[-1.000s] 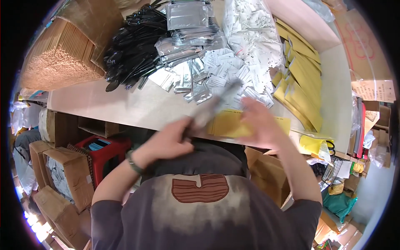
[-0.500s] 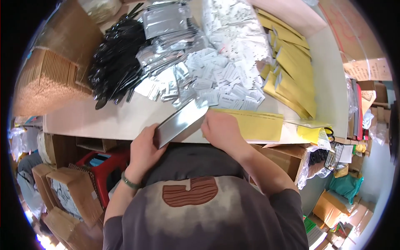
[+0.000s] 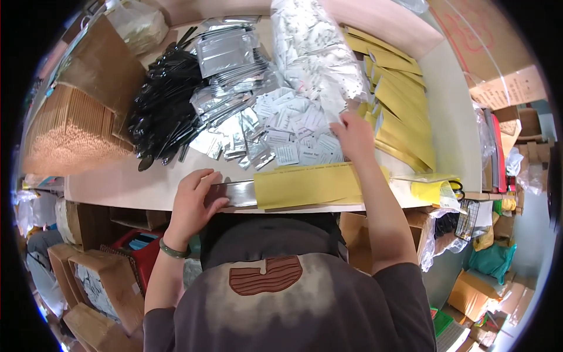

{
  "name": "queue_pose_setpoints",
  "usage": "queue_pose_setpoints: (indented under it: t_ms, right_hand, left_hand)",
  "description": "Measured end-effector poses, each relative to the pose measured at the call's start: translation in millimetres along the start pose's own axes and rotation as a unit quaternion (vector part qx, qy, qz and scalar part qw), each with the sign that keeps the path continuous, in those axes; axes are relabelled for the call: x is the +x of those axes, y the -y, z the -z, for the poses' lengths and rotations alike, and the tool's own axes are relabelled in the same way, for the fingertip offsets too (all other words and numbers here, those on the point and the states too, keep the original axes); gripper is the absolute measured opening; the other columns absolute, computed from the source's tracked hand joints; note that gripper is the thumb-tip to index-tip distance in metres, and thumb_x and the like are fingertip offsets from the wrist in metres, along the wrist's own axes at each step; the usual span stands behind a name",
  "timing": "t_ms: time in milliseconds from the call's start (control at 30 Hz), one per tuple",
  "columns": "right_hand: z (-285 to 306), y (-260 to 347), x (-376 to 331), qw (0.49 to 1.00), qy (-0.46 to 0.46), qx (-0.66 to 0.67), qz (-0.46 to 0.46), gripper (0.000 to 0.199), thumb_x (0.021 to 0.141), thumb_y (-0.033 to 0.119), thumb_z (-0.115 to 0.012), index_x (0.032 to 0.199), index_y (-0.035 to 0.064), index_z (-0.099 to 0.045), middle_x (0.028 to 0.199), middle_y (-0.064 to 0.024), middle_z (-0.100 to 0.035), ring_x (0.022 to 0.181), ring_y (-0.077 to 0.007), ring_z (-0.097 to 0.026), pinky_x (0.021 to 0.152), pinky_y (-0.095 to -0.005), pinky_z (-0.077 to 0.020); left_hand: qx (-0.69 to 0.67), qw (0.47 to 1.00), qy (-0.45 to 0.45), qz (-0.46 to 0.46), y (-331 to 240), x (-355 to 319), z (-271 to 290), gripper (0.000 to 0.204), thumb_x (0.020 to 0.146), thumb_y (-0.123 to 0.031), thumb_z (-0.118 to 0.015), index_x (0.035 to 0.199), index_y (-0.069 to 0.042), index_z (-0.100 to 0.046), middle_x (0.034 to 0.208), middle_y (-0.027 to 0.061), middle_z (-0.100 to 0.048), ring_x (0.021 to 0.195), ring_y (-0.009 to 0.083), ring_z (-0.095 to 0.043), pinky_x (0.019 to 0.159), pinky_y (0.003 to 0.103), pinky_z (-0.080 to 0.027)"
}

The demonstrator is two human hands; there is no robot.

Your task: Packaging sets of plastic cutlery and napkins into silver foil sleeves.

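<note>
A flat, shiny silver metal piece (image 3: 237,193) lies along the front edge of the table. Its right part is hidden by a yellow envelope (image 3: 311,186); I cannot tell whether it is inside or beneath. My left hand (image 3: 196,199) has fingers and thumb closed round the bare left end. Further back, my right hand (image 3: 356,134) reaches to the right edge of a heap of small white printed packets (image 3: 299,123), beside a clear bag (image 3: 316,53) of white packets. Its thumb and forefinger are pinched together, and what they hold is too small to make out.
Black plastic spoons (image 3: 167,105) lie at the left, beside stacked silver pouches (image 3: 229,56). A carton of brown cardboard pieces (image 3: 76,129) stands far left. More yellow envelopes (image 3: 404,105) are piled at the right, with scissors (image 3: 457,189) near the right edge.
The silver piece has come down from a tilted hold to lie flat, its right part now covered by yellow envelope. My right hand has moved away and back to the white packets.
</note>
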State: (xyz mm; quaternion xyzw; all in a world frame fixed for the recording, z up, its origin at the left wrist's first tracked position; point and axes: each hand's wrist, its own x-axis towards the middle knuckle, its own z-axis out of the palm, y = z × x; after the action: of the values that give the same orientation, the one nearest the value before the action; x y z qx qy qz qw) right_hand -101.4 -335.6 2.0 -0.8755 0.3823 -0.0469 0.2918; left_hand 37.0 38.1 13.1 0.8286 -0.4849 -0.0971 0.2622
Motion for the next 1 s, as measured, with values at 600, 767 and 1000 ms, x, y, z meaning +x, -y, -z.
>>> queue_pose_setpoints:
  t_ms: [600,767,1000]
  right_hand:
    - [-38.7,69.2,-41.2,0.894,-0.084,-0.05,0.437,0.009,0.078,0.005,-0.07,0.084,0.002,-0.065,0.094,-0.0105,-0.063,0.095,-0.0302,-0.06,0.082,-0.0408,-0.0479]
    - [-33.0,143.4,11.0,0.948,-0.004,0.132,0.29,0.009,0.085,0.007,-0.069,0.089,0.0009,-0.065,0.094,-0.0147,-0.065,0.091,-0.0319,-0.063,0.081,-0.041,-0.0487]
    - [-112.0,164.9,133.0,0.879,-0.046,0.002,0.475,0.006,0.084,0.01,-0.069,0.087,0.0047,-0.068,0.113,-0.0176,-0.063,0.107,-0.0366,-0.06,0.087,-0.0416,-0.0479]
  left_hand:
    - [0.027,0.984,-0.155,0.078,45.7,-2.1,21.2,0.029,0.08,-0.004,-0.072,0.108,-0.007,-0.069,0.112,0.0111,-0.066,0.103,0.033,-0.063,0.089,0.041,-0.051]
    - [0.152,0.96,-0.235,-0.017,52.9,33.7,38.9,0.025,0.079,-0.003,-0.07,0.104,-0.007,-0.069,0.112,0.0097,-0.066,0.104,0.0309,-0.063,0.089,0.039,-0.051]
    - [0.23,0.962,-0.13,0.067,73.6,79.6,18.3,0.031,0.078,-0.012,-0.073,0.108,-0.009,-0.065,0.097,0.0083,-0.06,0.097,0.0273,-0.061,0.078,0.038,-0.054]
